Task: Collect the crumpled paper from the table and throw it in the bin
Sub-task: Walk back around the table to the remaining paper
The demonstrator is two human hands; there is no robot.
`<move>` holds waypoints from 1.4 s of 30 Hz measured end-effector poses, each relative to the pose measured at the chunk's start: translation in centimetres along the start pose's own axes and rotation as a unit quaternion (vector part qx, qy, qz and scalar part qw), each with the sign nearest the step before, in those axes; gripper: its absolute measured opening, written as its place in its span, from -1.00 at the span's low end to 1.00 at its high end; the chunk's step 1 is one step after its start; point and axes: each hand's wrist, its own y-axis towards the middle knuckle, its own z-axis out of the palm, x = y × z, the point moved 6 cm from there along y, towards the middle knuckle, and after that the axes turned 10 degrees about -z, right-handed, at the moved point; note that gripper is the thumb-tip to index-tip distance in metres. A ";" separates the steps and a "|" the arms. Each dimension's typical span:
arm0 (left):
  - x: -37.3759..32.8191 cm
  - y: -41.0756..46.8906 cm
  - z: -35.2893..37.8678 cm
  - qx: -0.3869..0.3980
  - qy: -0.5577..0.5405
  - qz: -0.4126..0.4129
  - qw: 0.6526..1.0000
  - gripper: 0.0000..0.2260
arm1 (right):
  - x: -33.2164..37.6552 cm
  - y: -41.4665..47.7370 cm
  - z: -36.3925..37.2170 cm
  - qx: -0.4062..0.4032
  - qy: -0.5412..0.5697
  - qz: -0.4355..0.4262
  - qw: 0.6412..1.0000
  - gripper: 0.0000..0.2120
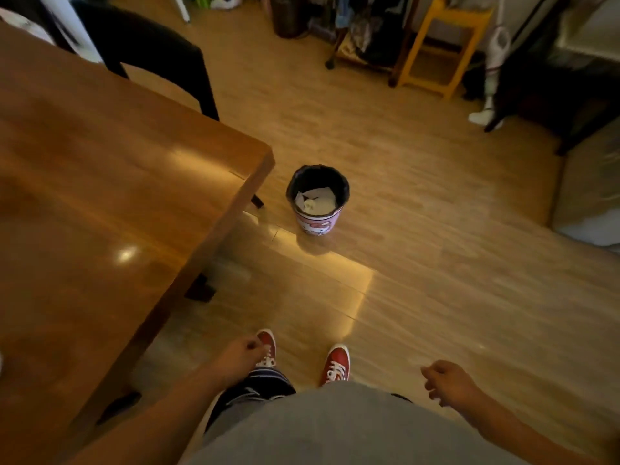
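A small pink bin (317,226) with a black liner stands on the floor just past the table's right corner. White crumpled paper (316,200) lies inside it. The brown wooden table (100,203) fills the left side, and no paper shows on the part in view. My left hand (240,355) hangs low near the table's front edge, fingers curled with nothing visible in them. My right hand (448,380) hangs at the lower right, fingers loosely curled and holding nothing. Both hands are well short of the bin.
A black chair (157,58) stands behind the table. A yellow stool (446,45), a dark rack with clothes and a white stick vacuum (493,72) line the far wall. My red shoes (337,362) stand on the wooden floor.
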 end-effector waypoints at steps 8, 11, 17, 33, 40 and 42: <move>-6.4 4.0 -2.2 0.008 0.030 -0.020 0.999 -0.83 | 7.7 6.7 -7.1 -0.028 0.052 -0.060 0.996 -0.79; -8.9 7.1 -4.0 0.010 0.049 -0.035 0.998 -0.79 | 12.5 10.6 -10.1 -0.053 0.075 -0.085 0.992 -0.80; -17.2 12.4 -9.3 0.015 0.080 -0.058 0.995 -0.79 | 19.6 16.2 -16.4 -0.055 0.107 -0.072 0.990 -0.79; -56.7 20.5 -8.9 0.055 0.009 0.010 0.998 -0.76 | 14.9 27.0 -36.9 -0.115 0.134 0.048 0.983 -0.78; -66.1 22.0 -8.8 0.012 0.021 0.037 0.999 -0.73 | 18.9 34.5 -47.8 -0.050 0.027 0.019 0.998 -0.75; -66.7 22.4 -10.1 0.000 0.010 0.024 1.000 -0.71 | 22.9 36.6 -50.3 -0.012 -0.032 -0.022 0.999 -0.72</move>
